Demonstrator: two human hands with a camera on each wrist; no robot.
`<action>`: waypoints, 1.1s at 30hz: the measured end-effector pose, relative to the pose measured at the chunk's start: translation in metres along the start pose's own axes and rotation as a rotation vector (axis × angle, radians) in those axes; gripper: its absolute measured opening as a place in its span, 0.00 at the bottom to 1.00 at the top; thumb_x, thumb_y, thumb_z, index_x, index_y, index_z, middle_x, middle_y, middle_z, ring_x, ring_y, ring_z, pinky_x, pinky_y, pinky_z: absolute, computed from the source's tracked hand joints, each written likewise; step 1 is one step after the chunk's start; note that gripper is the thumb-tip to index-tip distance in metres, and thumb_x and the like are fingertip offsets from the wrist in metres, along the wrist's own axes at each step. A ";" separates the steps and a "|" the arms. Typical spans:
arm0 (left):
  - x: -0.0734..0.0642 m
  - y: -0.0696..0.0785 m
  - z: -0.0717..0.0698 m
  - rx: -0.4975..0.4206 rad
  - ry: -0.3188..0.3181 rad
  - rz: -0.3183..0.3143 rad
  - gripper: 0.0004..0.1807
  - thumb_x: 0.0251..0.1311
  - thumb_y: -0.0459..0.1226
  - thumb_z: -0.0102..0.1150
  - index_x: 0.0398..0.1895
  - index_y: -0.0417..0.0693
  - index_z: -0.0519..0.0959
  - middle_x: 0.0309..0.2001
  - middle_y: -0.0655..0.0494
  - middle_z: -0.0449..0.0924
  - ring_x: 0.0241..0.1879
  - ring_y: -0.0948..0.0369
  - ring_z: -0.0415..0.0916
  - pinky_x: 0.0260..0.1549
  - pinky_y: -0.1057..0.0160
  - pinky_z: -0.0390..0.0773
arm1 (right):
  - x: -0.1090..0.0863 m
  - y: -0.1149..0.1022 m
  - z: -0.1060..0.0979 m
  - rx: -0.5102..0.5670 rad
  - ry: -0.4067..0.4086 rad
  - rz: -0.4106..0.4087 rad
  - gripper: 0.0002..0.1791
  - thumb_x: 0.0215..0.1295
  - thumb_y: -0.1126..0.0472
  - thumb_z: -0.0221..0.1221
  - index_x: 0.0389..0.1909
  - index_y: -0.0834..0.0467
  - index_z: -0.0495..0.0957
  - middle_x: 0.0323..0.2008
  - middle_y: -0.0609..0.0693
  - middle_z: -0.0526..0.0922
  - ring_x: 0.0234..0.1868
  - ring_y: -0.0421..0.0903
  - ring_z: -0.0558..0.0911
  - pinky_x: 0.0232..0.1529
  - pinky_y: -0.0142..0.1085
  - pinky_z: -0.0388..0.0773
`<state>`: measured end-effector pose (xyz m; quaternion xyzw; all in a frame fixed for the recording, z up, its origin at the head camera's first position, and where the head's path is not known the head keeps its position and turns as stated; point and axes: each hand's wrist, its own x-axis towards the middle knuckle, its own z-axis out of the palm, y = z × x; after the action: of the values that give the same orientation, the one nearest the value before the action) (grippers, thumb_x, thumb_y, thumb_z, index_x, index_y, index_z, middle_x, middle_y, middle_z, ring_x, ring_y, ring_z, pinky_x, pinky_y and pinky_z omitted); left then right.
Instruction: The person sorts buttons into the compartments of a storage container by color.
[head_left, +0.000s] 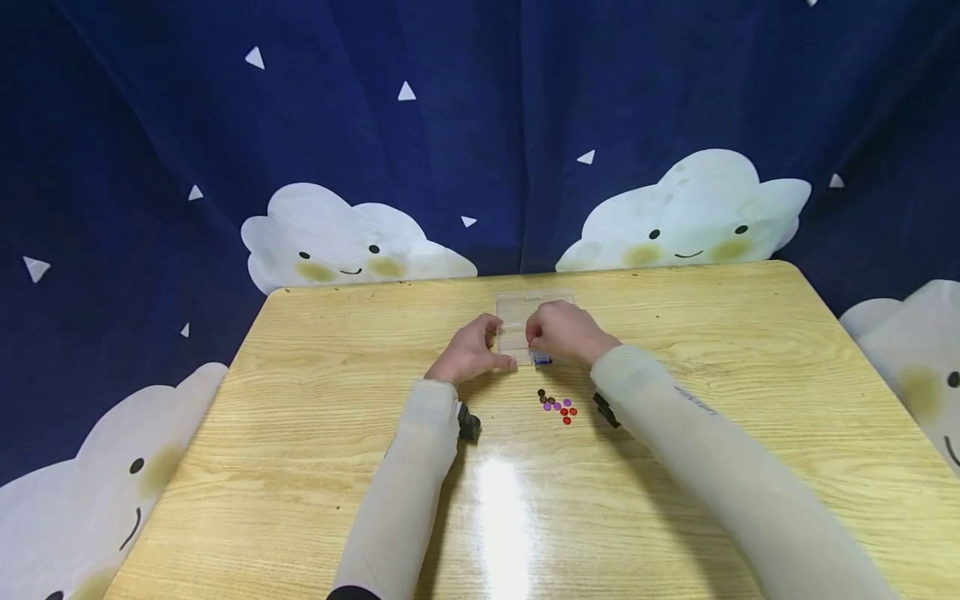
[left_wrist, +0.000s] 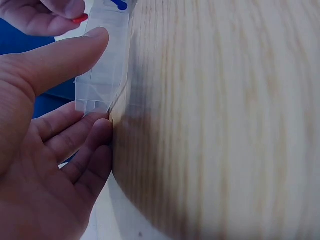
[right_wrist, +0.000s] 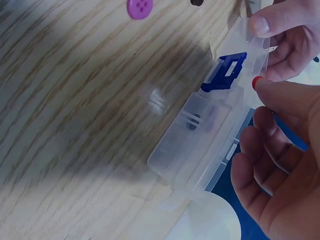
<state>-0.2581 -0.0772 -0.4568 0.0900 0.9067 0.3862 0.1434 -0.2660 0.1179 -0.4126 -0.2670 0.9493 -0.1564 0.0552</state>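
Observation:
A clear plastic box (head_left: 514,310) lies on the table, its lid laid back and a blue latch (right_wrist: 225,75) on its near side. My left hand (head_left: 468,353) grips the box's left end, thumb on the near corner and fingers by the side. Above the box, my right hand (head_left: 564,329) pinches a small red button (right_wrist: 257,82) between thumb and fingertip. Through the box wall a dark button (right_wrist: 194,122) shows, with a faint purplish shape beside it. Most of the compartments are hidden by my right hand in the head view.
Nearer me on the wooden table (head_left: 337,467) lie loose buttons: dark brown ones (head_left: 542,392), purple ones (head_left: 557,407) and red ones (head_left: 567,421). The table's far edge runs just behind the box, against a dark blue curtain (head_left: 450,125) with clouds.

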 end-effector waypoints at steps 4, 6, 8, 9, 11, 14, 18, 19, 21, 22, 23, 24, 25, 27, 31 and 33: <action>0.000 0.000 0.000 0.005 0.001 0.001 0.41 0.52 0.44 0.75 0.69 0.50 0.66 0.60 0.51 0.73 0.49 0.54 0.70 0.50 0.55 0.73 | 0.002 -0.002 0.001 0.003 -0.007 0.019 0.08 0.58 0.65 0.62 0.21 0.53 0.84 0.24 0.46 0.83 0.32 0.45 0.78 0.37 0.40 0.77; 0.000 0.001 0.000 0.009 0.003 0.002 0.41 0.52 0.44 0.75 0.68 0.49 0.67 0.60 0.51 0.73 0.49 0.54 0.70 0.50 0.55 0.73 | 0.003 -0.003 0.001 0.000 -0.007 0.024 0.09 0.58 0.65 0.62 0.20 0.53 0.83 0.24 0.46 0.83 0.32 0.46 0.78 0.37 0.40 0.76; 0.001 0.001 0.000 0.009 0.005 0.003 0.41 0.52 0.44 0.75 0.68 0.49 0.67 0.61 0.51 0.73 0.49 0.54 0.70 0.51 0.55 0.73 | 0.004 -0.004 0.001 -0.002 -0.007 0.031 0.09 0.58 0.65 0.63 0.19 0.53 0.83 0.25 0.46 0.83 0.32 0.46 0.78 0.37 0.40 0.76; 0.001 0.000 0.000 0.007 0.004 0.002 0.40 0.52 0.44 0.74 0.68 0.49 0.67 0.61 0.51 0.73 0.50 0.54 0.71 0.51 0.55 0.73 | 0.004 -0.004 0.002 -0.002 -0.010 0.035 0.09 0.58 0.65 0.62 0.19 0.52 0.83 0.25 0.46 0.83 0.32 0.46 0.78 0.36 0.40 0.76; 0.001 0.000 0.001 0.002 0.003 0.002 0.40 0.52 0.44 0.75 0.68 0.49 0.67 0.61 0.51 0.73 0.50 0.54 0.71 0.51 0.55 0.74 | 0.004 -0.004 0.003 -0.001 -0.016 0.041 0.09 0.58 0.65 0.63 0.20 0.52 0.83 0.26 0.46 0.84 0.32 0.46 0.79 0.36 0.40 0.76; 0.001 0.000 0.001 -0.002 0.004 0.001 0.41 0.52 0.44 0.75 0.68 0.50 0.67 0.62 0.51 0.73 0.50 0.54 0.71 0.51 0.54 0.74 | 0.004 -0.005 0.004 0.001 -0.025 0.042 0.09 0.59 0.65 0.62 0.22 0.53 0.84 0.27 0.47 0.84 0.32 0.46 0.79 0.36 0.40 0.77; 0.001 0.000 0.001 -0.005 0.005 0.001 0.41 0.52 0.44 0.75 0.69 0.50 0.66 0.61 0.51 0.73 0.50 0.53 0.71 0.51 0.54 0.74 | 0.004 -0.005 0.005 -0.002 -0.030 0.033 0.08 0.60 0.66 0.61 0.23 0.54 0.85 0.28 0.47 0.85 0.32 0.46 0.79 0.37 0.40 0.77; 0.001 0.000 0.001 -0.007 0.004 0.001 0.41 0.52 0.44 0.75 0.69 0.50 0.66 0.61 0.51 0.73 0.50 0.53 0.71 0.51 0.54 0.74 | 0.004 -0.006 0.005 -0.003 -0.031 0.032 0.08 0.60 0.66 0.61 0.23 0.54 0.85 0.28 0.47 0.85 0.32 0.46 0.79 0.37 0.40 0.77; 0.001 0.000 0.001 -0.007 0.003 0.003 0.41 0.52 0.44 0.75 0.69 0.50 0.66 0.61 0.51 0.73 0.50 0.53 0.71 0.51 0.54 0.74 | 0.005 -0.006 0.005 -0.002 -0.034 0.034 0.08 0.60 0.65 0.61 0.24 0.54 0.85 0.28 0.47 0.85 0.33 0.46 0.79 0.38 0.41 0.78; 0.001 0.000 0.001 -0.006 0.003 0.005 0.41 0.52 0.44 0.75 0.69 0.50 0.66 0.61 0.51 0.73 0.49 0.54 0.70 0.50 0.55 0.73 | 0.005 -0.006 0.005 -0.001 -0.036 0.035 0.08 0.60 0.65 0.61 0.24 0.54 0.85 0.29 0.47 0.86 0.33 0.46 0.80 0.39 0.41 0.78; 0.001 0.000 0.001 -0.002 0.003 0.006 0.41 0.52 0.44 0.75 0.69 0.50 0.66 0.61 0.51 0.73 0.49 0.54 0.71 0.50 0.55 0.73 | 0.005 -0.006 0.006 -0.002 -0.038 0.036 0.08 0.60 0.65 0.61 0.24 0.54 0.86 0.29 0.47 0.86 0.34 0.46 0.80 0.39 0.41 0.78; 0.001 0.000 0.001 0.002 0.004 0.008 0.41 0.52 0.44 0.75 0.69 0.49 0.66 0.60 0.51 0.73 0.49 0.54 0.71 0.50 0.55 0.73 | 0.005 -0.006 0.006 -0.003 -0.040 0.037 0.08 0.60 0.65 0.61 0.24 0.54 0.86 0.29 0.47 0.86 0.34 0.46 0.80 0.40 0.42 0.78; 0.001 0.000 0.001 0.005 0.005 0.010 0.41 0.52 0.44 0.75 0.69 0.49 0.66 0.60 0.51 0.74 0.48 0.54 0.71 0.49 0.55 0.73 | 0.005 -0.005 0.006 -0.004 -0.042 0.037 0.08 0.60 0.64 0.61 0.24 0.54 0.86 0.30 0.47 0.86 0.35 0.46 0.80 0.41 0.42 0.78; 0.000 0.000 0.000 0.010 0.008 0.013 0.41 0.52 0.44 0.75 0.68 0.49 0.66 0.59 0.51 0.74 0.48 0.54 0.71 0.49 0.55 0.73 | 0.005 -0.005 0.006 -0.004 -0.043 0.036 0.08 0.61 0.64 0.61 0.25 0.54 0.86 0.31 0.47 0.86 0.36 0.47 0.81 0.42 0.42 0.79; 0.000 0.001 0.000 0.009 0.005 0.014 0.41 0.52 0.44 0.75 0.69 0.49 0.66 0.58 0.50 0.73 0.48 0.54 0.71 0.49 0.55 0.74 | 0.004 -0.006 0.005 -0.006 -0.039 0.024 0.08 0.62 0.63 0.61 0.28 0.55 0.87 0.33 0.48 0.88 0.38 0.48 0.82 0.45 0.44 0.80; 0.000 0.001 0.000 0.007 0.004 0.013 0.41 0.52 0.44 0.75 0.69 0.49 0.66 0.58 0.50 0.73 0.48 0.54 0.71 0.49 0.55 0.74 | 0.004 -0.007 0.004 -0.006 -0.036 0.017 0.08 0.63 0.63 0.60 0.30 0.55 0.88 0.34 0.48 0.88 0.40 0.48 0.83 0.46 0.44 0.80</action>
<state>-0.2580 -0.0767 -0.4562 0.0958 0.9078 0.3841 0.1388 -0.2655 0.1094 -0.4144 -0.2618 0.9509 -0.1483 0.0727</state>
